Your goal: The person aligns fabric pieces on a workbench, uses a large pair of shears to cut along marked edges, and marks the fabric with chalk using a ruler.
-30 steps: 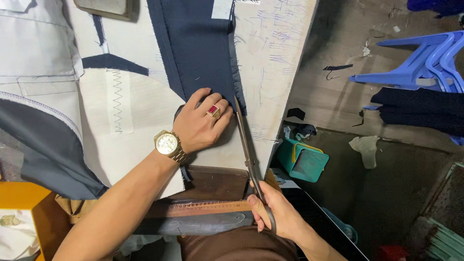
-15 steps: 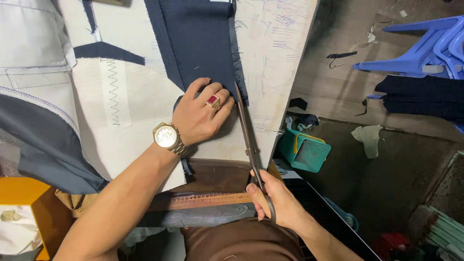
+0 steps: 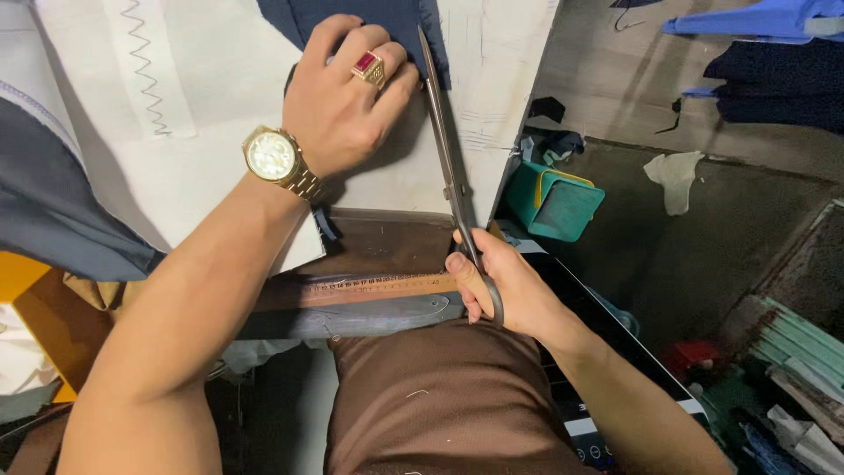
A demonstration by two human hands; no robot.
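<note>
**Scissors along the edge of navy cloth, the other hand pinning it flat**

The right hand (image 3: 510, 286) is clamped around the handles of long metal tailor's scissors (image 3: 448, 167), thumb through one loop, fingers curled about the other. The blades run away from the body, up the right edge of a piece of navy cloth (image 3: 352, 16); whether they are parted or closed cannot be told from this angle.

The left hand (image 3: 347, 105) lies palm-down, fingers spread, pressing on the navy cloth and the pale pattern sheet (image 3: 220, 149) under it, just beside the blades. It wears a gold ring with a red stone (image 3: 368, 66) and a gold wristwatch (image 3: 271, 156).

Both rest on the tabletop (image 3: 492, 70). At its near edge, between the two hands, a wooden ruler (image 3: 378, 286) lies across. Grey fabric (image 3: 53, 202) hangs at the left, with an orange box (image 3: 35, 308) below it. On the floor to the right stand a teal container (image 3: 554, 200), and farther off a blue plastic chair (image 3: 765, 18).
</note>
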